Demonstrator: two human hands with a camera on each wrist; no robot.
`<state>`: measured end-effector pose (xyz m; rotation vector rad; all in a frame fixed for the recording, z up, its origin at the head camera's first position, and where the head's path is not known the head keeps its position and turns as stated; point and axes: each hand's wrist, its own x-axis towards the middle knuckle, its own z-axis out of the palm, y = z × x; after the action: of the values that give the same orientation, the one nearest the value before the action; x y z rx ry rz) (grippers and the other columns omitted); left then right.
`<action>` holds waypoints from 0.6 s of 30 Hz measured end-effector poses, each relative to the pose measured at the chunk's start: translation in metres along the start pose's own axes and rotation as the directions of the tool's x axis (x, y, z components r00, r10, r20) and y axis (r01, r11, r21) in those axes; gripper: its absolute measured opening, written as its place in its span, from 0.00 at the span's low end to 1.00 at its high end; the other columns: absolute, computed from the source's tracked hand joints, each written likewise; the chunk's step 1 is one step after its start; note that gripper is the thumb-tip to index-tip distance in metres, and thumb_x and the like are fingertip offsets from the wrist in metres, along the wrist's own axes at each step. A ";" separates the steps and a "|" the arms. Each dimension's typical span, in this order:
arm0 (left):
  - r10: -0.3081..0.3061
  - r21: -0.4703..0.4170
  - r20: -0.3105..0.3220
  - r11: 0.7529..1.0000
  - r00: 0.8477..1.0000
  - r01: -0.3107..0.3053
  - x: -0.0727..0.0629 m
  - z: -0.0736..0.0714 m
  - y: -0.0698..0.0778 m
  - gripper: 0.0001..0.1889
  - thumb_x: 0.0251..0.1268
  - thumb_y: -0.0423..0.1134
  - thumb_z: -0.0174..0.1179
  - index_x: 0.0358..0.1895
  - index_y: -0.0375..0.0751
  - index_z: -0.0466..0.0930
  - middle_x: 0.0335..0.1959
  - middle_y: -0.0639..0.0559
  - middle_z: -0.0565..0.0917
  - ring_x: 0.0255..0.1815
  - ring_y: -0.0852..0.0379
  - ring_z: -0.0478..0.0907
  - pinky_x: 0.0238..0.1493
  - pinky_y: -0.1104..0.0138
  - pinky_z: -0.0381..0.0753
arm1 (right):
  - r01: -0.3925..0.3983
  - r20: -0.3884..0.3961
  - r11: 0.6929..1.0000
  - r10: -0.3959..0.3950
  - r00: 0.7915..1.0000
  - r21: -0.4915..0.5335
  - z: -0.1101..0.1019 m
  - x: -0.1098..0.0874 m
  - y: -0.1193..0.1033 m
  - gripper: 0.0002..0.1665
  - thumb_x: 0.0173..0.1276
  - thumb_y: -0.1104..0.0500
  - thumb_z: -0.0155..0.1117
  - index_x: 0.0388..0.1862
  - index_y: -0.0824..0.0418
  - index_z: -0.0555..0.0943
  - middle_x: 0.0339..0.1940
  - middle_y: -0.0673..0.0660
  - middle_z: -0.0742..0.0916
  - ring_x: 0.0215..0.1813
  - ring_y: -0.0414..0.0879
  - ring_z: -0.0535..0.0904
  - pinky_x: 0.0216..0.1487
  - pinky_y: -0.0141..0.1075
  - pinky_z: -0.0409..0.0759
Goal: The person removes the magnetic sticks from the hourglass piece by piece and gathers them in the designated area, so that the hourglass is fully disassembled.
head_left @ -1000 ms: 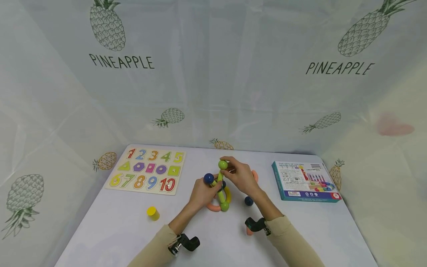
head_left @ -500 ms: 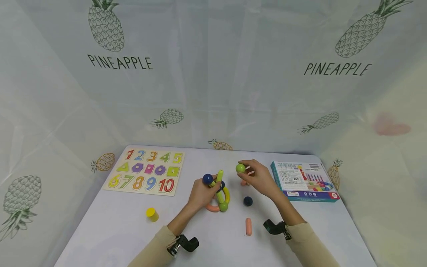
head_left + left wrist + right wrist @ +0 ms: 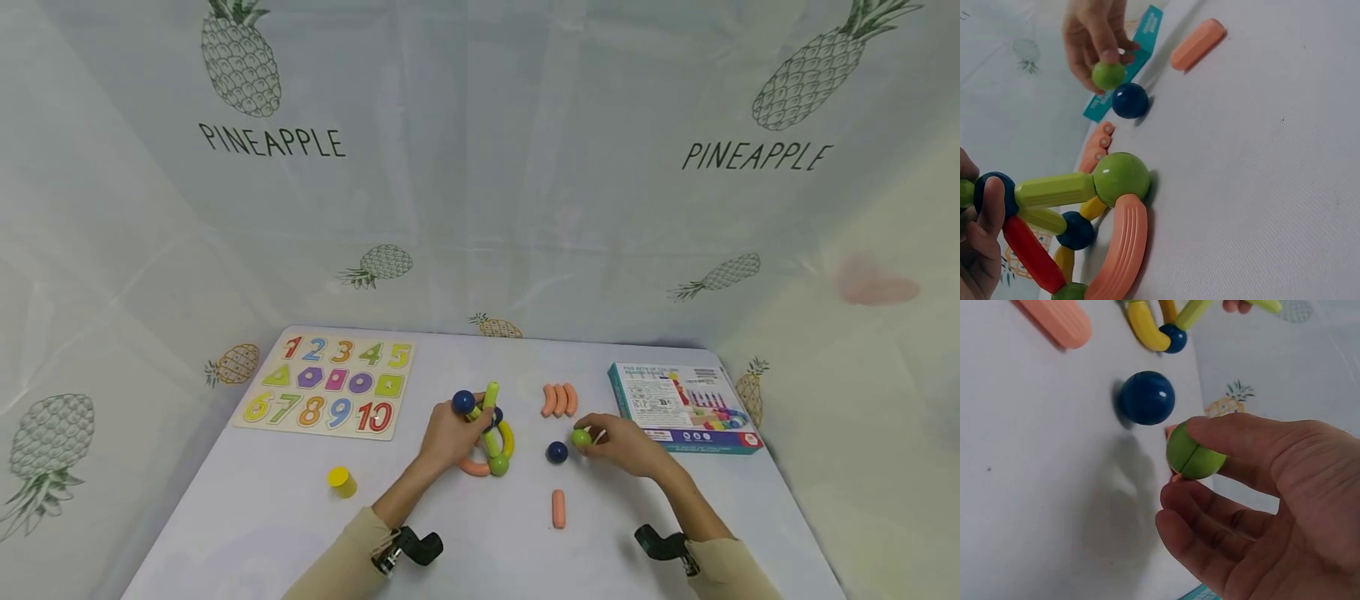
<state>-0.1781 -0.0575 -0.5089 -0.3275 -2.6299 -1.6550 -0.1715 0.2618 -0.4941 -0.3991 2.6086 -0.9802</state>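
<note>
Pinching a green ball (image 3: 1194, 453) between thumb and fingers (image 3: 1210, 515), right hand (image 3: 626, 446) holds it just beside the blue ball (image 3: 557, 452) — right wrist view shows them apart. Left hand (image 3: 450, 433) grips the rod-and-ball structure (image 3: 1079, 212) resting on the surface (image 3: 465, 533).

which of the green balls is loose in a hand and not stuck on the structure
The green ball pinched in the right hand, beside the loose blue ball. The other green balls sit joined to sticks in the structure the left hand grips.
</note>
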 end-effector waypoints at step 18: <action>0.025 0.000 -0.008 1.000 1.000 -0.025 -0.001 -0.001 0.002 0.19 0.70 0.42 0.63 0.60 0.37 0.82 0.20 0.53 0.83 0.15 0.51 0.81 0.13 0.68 0.74 | 0.038 0.086 0.999 -0.037 0.996 -0.016 0.016 -0.001 0.014 0.21 0.66 0.54 0.71 0.58 0.56 0.82 0.40 0.52 0.83 0.41 0.47 0.76 0.37 0.36 0.76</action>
<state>-0.1771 -0.0579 -0.5067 -0.3510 -2.6092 -1.6461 -0.1662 0.2630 -0.5145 -0.4851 2.5436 -0.9314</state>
